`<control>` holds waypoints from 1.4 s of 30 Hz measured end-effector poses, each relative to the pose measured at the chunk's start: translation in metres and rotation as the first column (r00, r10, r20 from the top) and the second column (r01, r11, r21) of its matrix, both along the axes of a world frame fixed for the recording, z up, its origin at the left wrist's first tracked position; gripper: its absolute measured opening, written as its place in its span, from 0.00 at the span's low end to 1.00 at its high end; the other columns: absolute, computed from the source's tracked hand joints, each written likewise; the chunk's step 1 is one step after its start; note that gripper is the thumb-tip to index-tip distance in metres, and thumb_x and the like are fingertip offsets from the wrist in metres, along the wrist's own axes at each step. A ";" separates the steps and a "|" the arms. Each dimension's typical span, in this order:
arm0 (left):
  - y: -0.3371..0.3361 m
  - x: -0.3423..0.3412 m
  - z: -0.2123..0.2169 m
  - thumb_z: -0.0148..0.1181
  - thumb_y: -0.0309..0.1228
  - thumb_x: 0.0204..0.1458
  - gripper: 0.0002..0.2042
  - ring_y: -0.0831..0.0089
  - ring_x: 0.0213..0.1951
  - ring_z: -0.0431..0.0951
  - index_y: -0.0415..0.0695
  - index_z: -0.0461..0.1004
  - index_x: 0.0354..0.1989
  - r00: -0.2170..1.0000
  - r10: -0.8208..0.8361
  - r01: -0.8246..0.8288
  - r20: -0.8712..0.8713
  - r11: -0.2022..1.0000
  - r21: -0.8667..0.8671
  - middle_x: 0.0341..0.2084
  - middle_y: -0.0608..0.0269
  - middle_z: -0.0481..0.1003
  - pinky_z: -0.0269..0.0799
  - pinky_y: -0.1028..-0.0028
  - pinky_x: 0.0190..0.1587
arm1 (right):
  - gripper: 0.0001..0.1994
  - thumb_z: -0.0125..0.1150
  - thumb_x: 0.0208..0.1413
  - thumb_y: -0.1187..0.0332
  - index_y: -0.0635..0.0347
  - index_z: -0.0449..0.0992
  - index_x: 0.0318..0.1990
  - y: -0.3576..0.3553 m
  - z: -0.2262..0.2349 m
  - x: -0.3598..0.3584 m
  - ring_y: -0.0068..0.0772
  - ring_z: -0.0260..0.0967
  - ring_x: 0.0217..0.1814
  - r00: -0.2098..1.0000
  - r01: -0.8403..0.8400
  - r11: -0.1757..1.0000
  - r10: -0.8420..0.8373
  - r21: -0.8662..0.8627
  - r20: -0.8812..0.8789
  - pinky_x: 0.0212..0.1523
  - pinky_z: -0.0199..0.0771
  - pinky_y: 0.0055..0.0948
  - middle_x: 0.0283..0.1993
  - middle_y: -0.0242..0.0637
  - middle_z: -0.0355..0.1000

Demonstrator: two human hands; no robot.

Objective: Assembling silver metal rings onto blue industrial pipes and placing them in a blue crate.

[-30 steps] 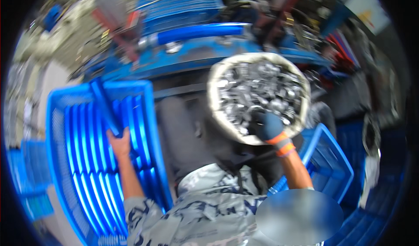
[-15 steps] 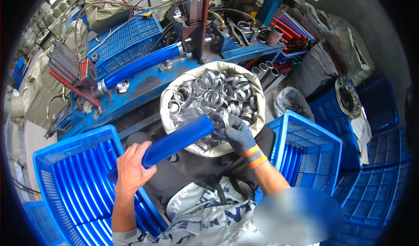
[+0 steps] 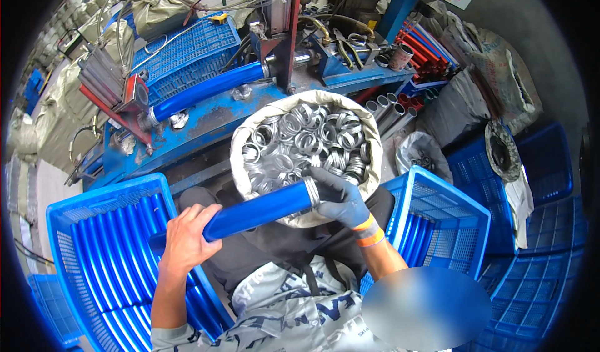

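Observation:
My bare left hand (image 3: pixel 190 238) is closed round the left part of a shiny blue tube (image 3: pixel 259 213), which slants up to the right over my lap. A silvery metal ring (image 3: pixel 312 191) sits on the tube's right end. My right hand (image 3: pixel 342 197), in a dark grey glove with an orange cuff, grips this ring, fingers along its upper side and thumb below. Just beyond the tube stands a white sack (image 3: pixel 375 140) with a rolled rim, heaped with loose metal rings (image 3: pixel 306 140).
A blue crate (image 3: pixel 57 209) of blue tubes stands at my left, another crate (image 3: pixel 447 196) at my right. Beyond the sack, a blue bench machine (image 3: pixel 219 115) holds a blue tube (image 3: pixel 209 91) lengthwise. Pliers (image 3: pixel 347 50) lie on it. Metal pipes (image 3: pixel 394 111) and sacks are at the right.
My right hand has come out from the rings in the sack to the tube's end, where a metal ring now sits. The tube's right end has dropped slightly and moved right.

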State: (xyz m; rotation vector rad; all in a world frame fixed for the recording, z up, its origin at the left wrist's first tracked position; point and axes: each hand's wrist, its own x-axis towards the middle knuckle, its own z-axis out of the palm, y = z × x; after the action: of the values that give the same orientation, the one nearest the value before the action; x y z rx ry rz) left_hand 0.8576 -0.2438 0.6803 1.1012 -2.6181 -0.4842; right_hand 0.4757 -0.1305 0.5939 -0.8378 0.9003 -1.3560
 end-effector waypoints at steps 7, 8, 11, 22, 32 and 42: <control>0.000 -0.006 -0.005 0.73 0.29 0.37 0.34 0.51 0.42 0.82 0.46 0.81 0.61 0.999 0.000 0.002 0.040 0.999 -0.052 0.38 0.57 0.79 0.80 0.55 0.45 | 0.42 0.81 0.59 0.75 0.68 0.66 0.80 -0.006 0.005 0.000 0.31 0.73 0.72 0.932 0.025 0.999 -0.014 0.027 -0.363 0.74 0.74 0.36 0.74 0.43 0.74; 0.002 -0.007 -0.006 0.73 0.29 0.37 0.34 0.51 0.42 0.82 0.46 0.81 0.61 0.999 -0.004 0.006 0.044 0.999 -0.051 0.38 0.57 0.79 0.80 0.55 0.45 | 0.43 0.78 0.63 0.71 0.67 0.62 0.82 -0.009 0.005 -0.001 0.30 0.74 0.71 0.965 -0.001 0.998 0.019 0.069 -0.263 0.72 0.75 0.34 0.71 0.42 0.76; 0.002 -0.016 -0.014 0.75 0.27 0.37 0.33 0.56 0.44 0.85 0.44 0.82 0.60 0.999 0.035 -0.035 -0.001 0.998 -0.051 0.42 0.55 0.82 0.82 0.59 0.49 | 0.42 0.73 0.69 0.65 0.62 0.57 0.85 -0.022 -0.032 -0.013 0.33 0.79 0.67 0.993 0.081 0.988 -0.069 -0.130 0.100 0.67 0.80 0.35 0.66 0.43 0.80; 0.027 -0.030 -0.047 0.74 0.34 0.62 0.29 0.53 0.62 0.83 0.41 0.72 0.70 -0.058 0.711 0.282 -0.701 0.685 0.672 0.60 0.45 0.80 0.85 0.53 0.61 | 0.30 0.72 0.70 0.52 0.56 0.74 0.72 -0.010 -0.035 0.027 0.40 0.77 0.72 0.734 0.148 0.983 -0.180 0.104 0.655 0.69 0.86 0.52 0.67 0.37 0.80; 0.037 -0.060 -0.073 0.68 0.41 0.70 0.25 0.53 0.65 0.83 0.40 0.73 0.69 -0.149 0.781 0.379 -0.606 0.611 0.695 0.64 0.46 0.80 0.83 0.50 0.67 | 0.40 0.74 0.69 0.56 0.64 0.64 0.81 -0.020 -0.016 0.045 0.36 0.73 0.75 0.959 0.244 0.966 -0.227 -0.088 0.169 0.76 0.73 0.39 0.78 0.43 0.70; 0.037 -0.054 -0.077 0.67 0.42 0.71 0.26 0.51 0.67 0.81 0.39 0.73 0.70 -0.178 0.782 0.323 -0.598 0.620 0.715 0.65 0.45 0.79 0.78 0.48 0.71 | 0.01 0.72 0.62 0.77 0.61 0.85 0.38 -0.032 -0.023 0.054 0.36 0.77 0.68 0.943 0.264 0.962 -0.241 -0.073 0.229 0.69 0.77 0.37 0.76 0.55 0.72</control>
State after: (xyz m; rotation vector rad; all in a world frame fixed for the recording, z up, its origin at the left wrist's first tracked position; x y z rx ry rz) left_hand 0.8037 -0.2070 0.6034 0.7394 -0.5199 -1.5496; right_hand 0.5294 -0.1620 0.5712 -0.6494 0.7896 -1.6955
